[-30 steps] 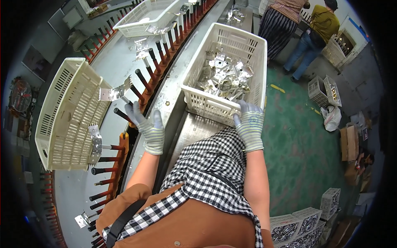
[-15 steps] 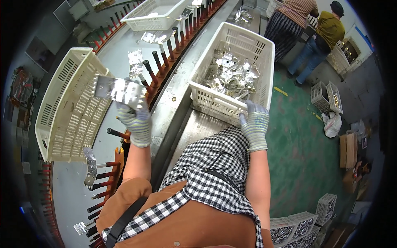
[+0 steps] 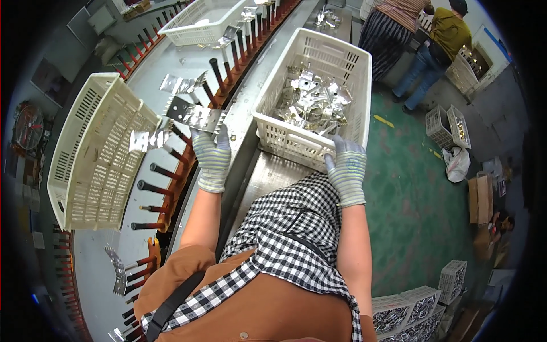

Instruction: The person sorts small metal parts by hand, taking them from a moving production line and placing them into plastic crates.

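My left hand [image 3: 214, 162], in a striped grey knit glove, grips a shiny toothed metal plate [image 3: 196, 115] with small holes, held above the rack of upright handles. My right hand [image 3: 347, 171], gloved alike, holds the near rim of a white plastic basket [image 3: 285, 137] at its right corner. Loose silvery metal pieces [image 3: 319, 100] lie heaped in that basket. Left of my left hand another bright toothed plate [image 3: 149, 140] sits on the rack, and one more [image 3: 183, 83] lies just beyond.
A curved line of dark-tipped red handles [image 3: 165, 188] runs along the grey table [image 3: 94, 273]. An empty-looking white basket [image 3: 97, 159] leans at left; another basket [image 3: 199, 25] stands at the back. Two people [image 3: 436, 51] stand far right on the green floor [image 3: 404, 216].
My left hand has moved right with the toothed plate, nearer the basket. The handles and the plates on them have shifted along toward me. My right hand stays on the basket rim.
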Demonstrator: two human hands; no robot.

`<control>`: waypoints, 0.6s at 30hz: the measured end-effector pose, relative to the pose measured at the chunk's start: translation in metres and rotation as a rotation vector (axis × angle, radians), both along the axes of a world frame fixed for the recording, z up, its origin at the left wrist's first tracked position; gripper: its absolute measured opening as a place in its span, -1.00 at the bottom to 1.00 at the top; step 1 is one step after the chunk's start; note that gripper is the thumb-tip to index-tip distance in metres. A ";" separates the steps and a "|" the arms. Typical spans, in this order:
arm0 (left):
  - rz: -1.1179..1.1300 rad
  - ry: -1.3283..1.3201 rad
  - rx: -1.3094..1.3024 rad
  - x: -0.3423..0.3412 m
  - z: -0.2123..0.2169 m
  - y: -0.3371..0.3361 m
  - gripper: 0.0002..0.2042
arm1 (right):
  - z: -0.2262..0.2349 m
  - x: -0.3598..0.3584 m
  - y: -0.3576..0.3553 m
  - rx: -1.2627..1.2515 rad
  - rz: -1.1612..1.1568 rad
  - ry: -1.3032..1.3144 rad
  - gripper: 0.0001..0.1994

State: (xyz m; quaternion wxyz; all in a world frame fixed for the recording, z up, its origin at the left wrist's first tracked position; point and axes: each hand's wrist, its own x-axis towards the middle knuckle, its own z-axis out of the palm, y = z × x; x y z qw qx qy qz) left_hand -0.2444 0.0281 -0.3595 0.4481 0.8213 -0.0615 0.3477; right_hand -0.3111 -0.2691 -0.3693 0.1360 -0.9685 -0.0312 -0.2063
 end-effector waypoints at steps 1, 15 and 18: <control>-0.007 -0.013 -0.042 0.002 -0.007 0.006 -0.73 | 0.000 0.000 0.000 0.001 -0.002 0.001 -0.52; 0.162 -0.028 -0.424 0.005 0.001 0.050 -0.66 | 0.001 -0.001 -0.001 0.016 -0.033 -0.008 -0.53; 0.186 -0.288 -0.310 -0.006 0.009 0.057 -0.67 | 0.000 0.000 -0.001 0.030 0.010 -0.032 -0.52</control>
